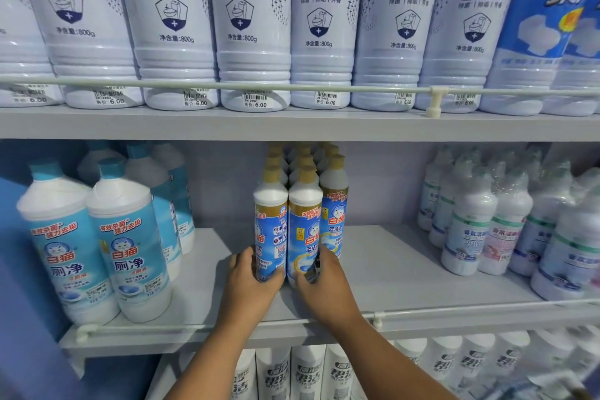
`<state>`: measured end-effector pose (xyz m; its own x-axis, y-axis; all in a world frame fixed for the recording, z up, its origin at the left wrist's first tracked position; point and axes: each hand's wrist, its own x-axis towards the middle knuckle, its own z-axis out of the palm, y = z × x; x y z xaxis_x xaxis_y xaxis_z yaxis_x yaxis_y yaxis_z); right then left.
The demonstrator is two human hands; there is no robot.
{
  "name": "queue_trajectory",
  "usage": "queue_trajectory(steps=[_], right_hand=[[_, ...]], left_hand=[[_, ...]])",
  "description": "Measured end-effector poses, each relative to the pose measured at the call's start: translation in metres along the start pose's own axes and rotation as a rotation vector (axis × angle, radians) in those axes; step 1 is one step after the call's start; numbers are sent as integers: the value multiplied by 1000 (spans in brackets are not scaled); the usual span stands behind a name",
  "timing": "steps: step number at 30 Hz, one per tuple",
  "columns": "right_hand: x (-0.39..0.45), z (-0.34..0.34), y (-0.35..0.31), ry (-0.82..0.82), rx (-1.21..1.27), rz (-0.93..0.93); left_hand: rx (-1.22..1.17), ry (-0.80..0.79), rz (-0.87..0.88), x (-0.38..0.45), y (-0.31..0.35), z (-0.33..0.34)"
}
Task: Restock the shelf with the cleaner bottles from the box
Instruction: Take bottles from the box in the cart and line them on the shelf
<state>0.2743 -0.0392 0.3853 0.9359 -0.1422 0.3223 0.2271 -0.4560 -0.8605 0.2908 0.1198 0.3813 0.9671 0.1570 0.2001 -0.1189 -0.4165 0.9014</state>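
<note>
The box is nowhere in my view, and the bottoms of the two front bottles are covered by my own hands. Behind them the rows of gold caps (303, 156) run back into shadow, so I cannot count them. The bottles at the far right (487, 224) are blurred and their labels hard to read.

My left hand (251, 279) is curled round the base of the left front bottle (270, 221), and my right hand (319, 282) grips the base of the bottle beside it (304, 224). Both bottles stand upright on the middle shelf (406, 269), touching each other, in the open space between the teal-capped bottles (126, 247) and the blurred ones. Each is slim and white-shouldered, with a gold cap and a blue and gold label showing a cat's face.
</note>
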Motion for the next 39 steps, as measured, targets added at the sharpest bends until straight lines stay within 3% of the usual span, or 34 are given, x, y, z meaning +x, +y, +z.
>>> queue_trajectory(steps=[4,31,36,39], right_hand=[[-1,-1,-1,-34,11,7],[-2,1,-4,7,-28,112],[-5,1,-12,35,-84,128],[-12,-4,-21,30,-177,118]], left_hand=[[-34,-34,-52,3,-4,1],[-31,-16,8,3,-7,2],[27,-25,2,1,3,-1],[195,-32,14,-8,16,-7]])
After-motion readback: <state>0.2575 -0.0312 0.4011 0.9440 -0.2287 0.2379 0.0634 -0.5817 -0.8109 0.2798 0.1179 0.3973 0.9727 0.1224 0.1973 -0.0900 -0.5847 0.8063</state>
